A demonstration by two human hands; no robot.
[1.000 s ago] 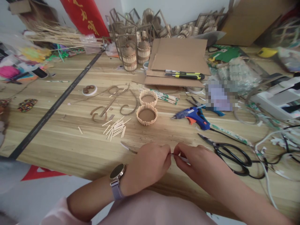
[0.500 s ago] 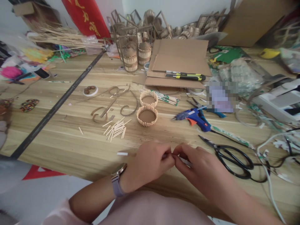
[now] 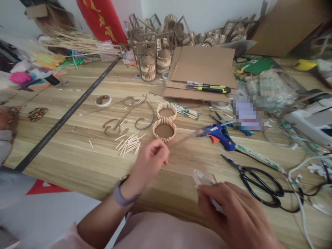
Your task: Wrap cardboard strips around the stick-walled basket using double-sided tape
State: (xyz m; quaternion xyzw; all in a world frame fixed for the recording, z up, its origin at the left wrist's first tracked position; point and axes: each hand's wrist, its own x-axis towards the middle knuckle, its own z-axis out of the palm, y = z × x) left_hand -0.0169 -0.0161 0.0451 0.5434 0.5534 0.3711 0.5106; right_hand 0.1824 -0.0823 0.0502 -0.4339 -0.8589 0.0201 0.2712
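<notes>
My left hand [image 3: 151, 159] is closed in a pinch above the table, just below two small round cups. A thin brown strip [image 3: 183, 139], blurred by motion, runs from its fingertips toward the glue gun [image 3: 219, 135]. Lower right, my right hand [image 3: 230, 207] is closed around a whitish loop [image 3: 201, 177] that looks like a roll of tape; part of it is hidden by the fingers. The front cup [image 3: 164, 130] and back cup [image 3: 166, 111] have brown bottoms and walls of short upright sticks. Loose short sticks [image 3: 131, 143] lie left of them.
Black-handled scissors [image 3: 260, 183] lie right of my right hand, near white cables [image 3: 298, 193]. Cutters [image 3: 210, 88] rest on cardboard sheets [image 3: 204, 65]. Behind stand small stick lanterns [image 3: 148, 69]. Curled brown strips [image 3: 144, 121] and a dish of brown beads [image 3: 103, 100] lie left.
My hands were together at the fingertips and are now apart. The left has moved up and left, the right down and right. The whitish loop and brown strip have come into sight.
</notes>
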